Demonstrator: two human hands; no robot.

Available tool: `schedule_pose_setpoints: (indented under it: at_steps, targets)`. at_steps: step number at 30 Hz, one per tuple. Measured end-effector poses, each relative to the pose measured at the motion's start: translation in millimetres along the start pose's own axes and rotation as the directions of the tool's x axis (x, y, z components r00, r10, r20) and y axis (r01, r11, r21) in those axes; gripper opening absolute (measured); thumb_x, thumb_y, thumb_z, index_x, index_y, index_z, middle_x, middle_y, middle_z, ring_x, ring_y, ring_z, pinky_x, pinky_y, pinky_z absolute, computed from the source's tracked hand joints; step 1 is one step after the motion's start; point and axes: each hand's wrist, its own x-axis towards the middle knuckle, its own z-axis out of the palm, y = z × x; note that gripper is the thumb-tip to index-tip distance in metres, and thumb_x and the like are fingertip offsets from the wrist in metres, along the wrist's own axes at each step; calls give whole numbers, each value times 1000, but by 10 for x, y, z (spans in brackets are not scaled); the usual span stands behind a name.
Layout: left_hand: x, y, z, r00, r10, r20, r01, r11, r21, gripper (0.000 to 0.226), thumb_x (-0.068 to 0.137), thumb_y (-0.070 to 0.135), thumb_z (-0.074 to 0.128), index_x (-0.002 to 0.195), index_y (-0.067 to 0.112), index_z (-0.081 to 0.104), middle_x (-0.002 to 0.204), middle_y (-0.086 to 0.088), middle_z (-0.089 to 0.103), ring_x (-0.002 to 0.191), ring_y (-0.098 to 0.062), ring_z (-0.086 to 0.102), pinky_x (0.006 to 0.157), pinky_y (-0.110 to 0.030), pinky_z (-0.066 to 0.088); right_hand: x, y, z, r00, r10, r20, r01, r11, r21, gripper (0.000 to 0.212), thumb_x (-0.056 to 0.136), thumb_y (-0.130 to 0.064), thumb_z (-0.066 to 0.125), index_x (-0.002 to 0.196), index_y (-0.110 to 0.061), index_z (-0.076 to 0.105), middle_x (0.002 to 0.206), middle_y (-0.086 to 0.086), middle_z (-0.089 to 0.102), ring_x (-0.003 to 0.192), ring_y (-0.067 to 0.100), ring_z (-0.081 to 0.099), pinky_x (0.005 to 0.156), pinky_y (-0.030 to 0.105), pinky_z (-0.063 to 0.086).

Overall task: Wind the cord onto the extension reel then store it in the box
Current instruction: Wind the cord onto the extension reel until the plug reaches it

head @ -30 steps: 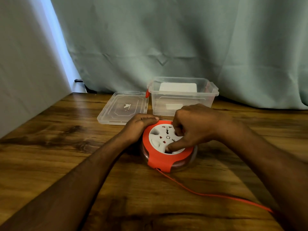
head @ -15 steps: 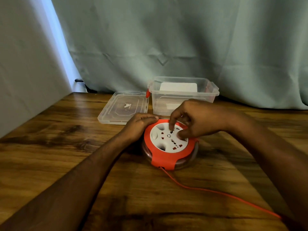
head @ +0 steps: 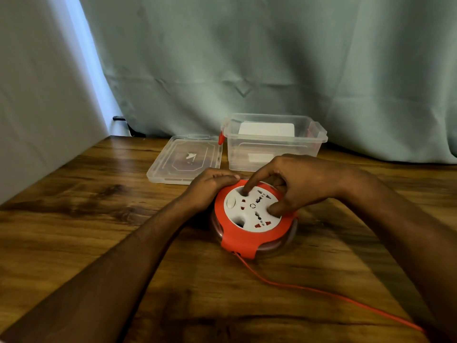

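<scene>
The extension reel [head: 249, 235] is an orange round housing with a white socket disc [head: 247, 214], lying flat on the wooden table. My left hand [head: 210, 186] grips the reel's far left rim. My right hand [head: 296, 181] is over the disc: its index fingertip sits in a hole at the disc's far left and its thumb presses the disc's right edge. The orange cord [head: 321, 292] leaves the reel's near side and runs to the lower right, out of view. The clear plastic box [head: 274, 141] stands open just behind the reel.
The box's clear lid [head: 183, 162] lies flat to the left of the box. A white item shows through the box's back wall. A green curtain [head: 247, 58] hangs behind the table [head: 86, 219], and a pale wall closes the left side.
The white disc has turned under my right hand; my index finger went from the disc's near side round to its far left. The cord on the table has shifted slightly. My left hand stayed put.
</scene>
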Motion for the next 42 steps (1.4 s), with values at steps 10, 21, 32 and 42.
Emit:
schedule_pose_setpoints:
  at_steps: [10,21,32,42]
  targets:
    - [17,-10,-8,998,-4,-62,5,1000,14,28,104,18,54,112,10,79,100,-12,82,91,-27,78,83,-37,61,-16,-115,37,991,92,-93,-107,978,-179,60,65,-75,79,107,-34,73,112,-19,61,103,7,59,72,23,51]
    - [6,-10,-15,999,-1,-50,2,1000,7,27,104,18,54,112,8,78,100,-16,81,92,-36,77,86,-46,61,93,-242,194,995,26,-101,-39,991,-127,51,85,-72,63,69,-23,66,62,-19,54,62,6,67,52,14,44]
    - [-26,15,4,997,25,-72,-21,998,53,31,104,20,55,90,13,82,78,-9,80,65,-16,73,68,-33,56,-15,-83,-20,998,-7,-57,5,1000,-25,23,86,-28,82,105,-36,70,75,-39,59,73,-12,59,58,17,42]
    - [-27,17,-5,999,12,-48,-9,998,59,29,104,20,54,100,16,82,83,-7,81,72,-17,76,71,-32,58,-31,-10,-14,999,-28,-29,28,1000,10,58,81,-33,85,133,-48,63,119,-25,57,88,-12,56,67,12,52]
